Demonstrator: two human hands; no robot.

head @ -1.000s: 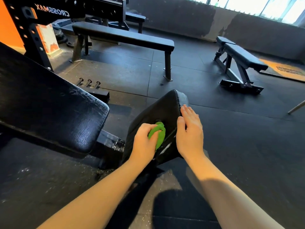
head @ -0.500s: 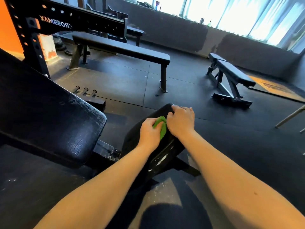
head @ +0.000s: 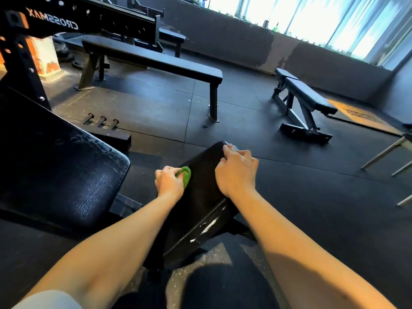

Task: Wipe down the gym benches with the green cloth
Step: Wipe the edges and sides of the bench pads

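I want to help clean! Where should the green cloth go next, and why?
Probably slide the green cloth rightward across the seat pad: the left hand holds it at the pad's left edge, while the right hand grips the far corner.

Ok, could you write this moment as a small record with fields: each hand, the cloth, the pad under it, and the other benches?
left hand: grips the bunched green cloth against the seat pad
right hand: fingers curled over the seat pad's far right edge
green cloth: mostly hidden inside the left hand
seat pad: black, tilted, pale scuffs near its lower edge
back pad: black, to the left, untouched by either hand
other benches: flat bench beyond; adjustable bench at right
rack: black, upper left
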